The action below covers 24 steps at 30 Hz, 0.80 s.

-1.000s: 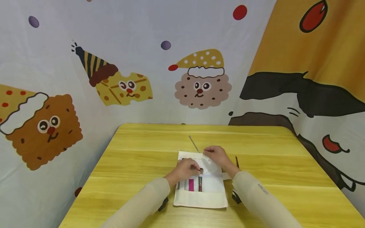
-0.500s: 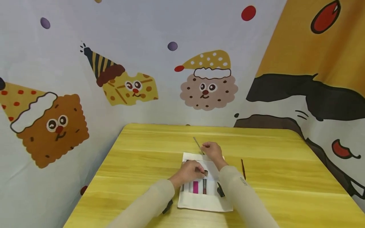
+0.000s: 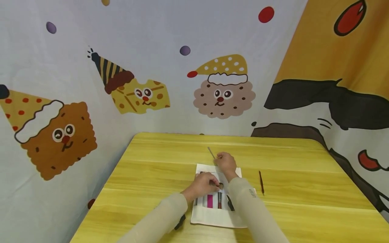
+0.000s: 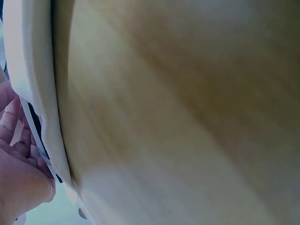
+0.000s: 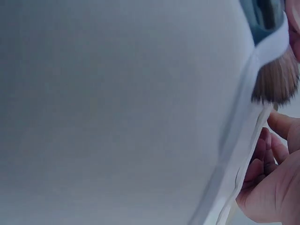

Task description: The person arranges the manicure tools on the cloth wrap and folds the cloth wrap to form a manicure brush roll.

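An off-white cloth brush roll lies unrolled on the table. In it are a makeup brush with a dark red handle and a magenta item. My left hand is over the roll, its fingertips pinching the white elastic strap beside the brush head. At the far edge, my right hand has curled fingers at the near end of a thin grey stick. Whether they pinch it is hidden. In the right wrist view, the right thumb is near the roll's edge.
A slim dark red brush or pencil lies on the yellow wooden table, right of the roll. Behind the table hangs a cloth printed with cartoon snacks.
My right hand has moved from the roll's top right part to the grey stick beyond the edge. The left hand has stayed by the strap. The head view has shifted slightly.
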Each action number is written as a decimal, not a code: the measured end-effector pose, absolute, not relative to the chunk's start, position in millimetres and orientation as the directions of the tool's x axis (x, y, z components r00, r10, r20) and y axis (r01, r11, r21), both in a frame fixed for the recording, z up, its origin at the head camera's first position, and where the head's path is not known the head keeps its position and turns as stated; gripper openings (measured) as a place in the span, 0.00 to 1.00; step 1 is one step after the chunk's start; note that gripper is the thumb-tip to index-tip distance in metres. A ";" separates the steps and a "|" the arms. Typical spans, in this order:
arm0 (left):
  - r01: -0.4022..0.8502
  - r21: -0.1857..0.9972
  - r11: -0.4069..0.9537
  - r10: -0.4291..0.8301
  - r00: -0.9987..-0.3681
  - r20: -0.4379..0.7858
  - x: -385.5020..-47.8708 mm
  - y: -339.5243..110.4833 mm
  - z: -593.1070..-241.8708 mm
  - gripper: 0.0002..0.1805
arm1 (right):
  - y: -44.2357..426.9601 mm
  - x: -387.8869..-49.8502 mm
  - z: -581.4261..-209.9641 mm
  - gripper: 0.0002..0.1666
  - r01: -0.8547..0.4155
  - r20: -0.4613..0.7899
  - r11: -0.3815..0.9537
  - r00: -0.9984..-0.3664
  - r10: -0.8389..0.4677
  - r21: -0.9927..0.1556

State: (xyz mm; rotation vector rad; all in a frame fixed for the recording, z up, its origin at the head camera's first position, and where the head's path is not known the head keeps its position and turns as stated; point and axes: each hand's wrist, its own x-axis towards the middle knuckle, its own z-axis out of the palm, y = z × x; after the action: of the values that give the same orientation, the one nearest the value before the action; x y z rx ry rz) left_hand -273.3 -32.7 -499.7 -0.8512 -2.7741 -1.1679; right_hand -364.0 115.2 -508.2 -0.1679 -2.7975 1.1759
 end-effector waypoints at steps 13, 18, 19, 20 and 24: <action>0.456 0.644 0.614 0.478 -0.864 0.155 -276.2 -30.6 -504.0 0.04 | 112.5 -360.1 -506.6 0.11 0.056 0.079 0.731 -0.986 0.149 -0.680; 0.440 0.647 0.623 0.470 -0.871 0.140 -276.0 -29.9 -502.8 0.03 | 114.5 -362.1 -506.3 0.08 0.039 0.085 0.735 -0.988 0.130 -0.677; 0.438 0.646 0.625 0.467 -0.873 0.139 -275.8 -29.8 -502.4 0.03 | 114.7 -362.1 -505.7 0.08 0.036 0.085 0.735 -0.988 0.127 -0.677; 0.435 0.647 0.626 0.464 -0.875 0.139 -275.4 -29.6 -501.8 0.03 | 114.9 -362.1 -505.1 0.08 0.034 0.082 0.734 -0.989 0.122 -0.679; 0.435 0.647 0.625 0.459 -0.876 0.146 -274.8 -29.5 -501.2 0.04 | 115.1 -361.6 -503.0 0.10 0.022 0.084 0.728 -0.990 0.110 -0.685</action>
State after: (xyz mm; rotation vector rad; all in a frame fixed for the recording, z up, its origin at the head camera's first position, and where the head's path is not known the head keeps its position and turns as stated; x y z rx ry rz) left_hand -274.8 -29.5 -501.2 -0.7880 -2.8623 -1.1258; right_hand -361.6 115.1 -503.0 -0.1078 -2.8086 1.1115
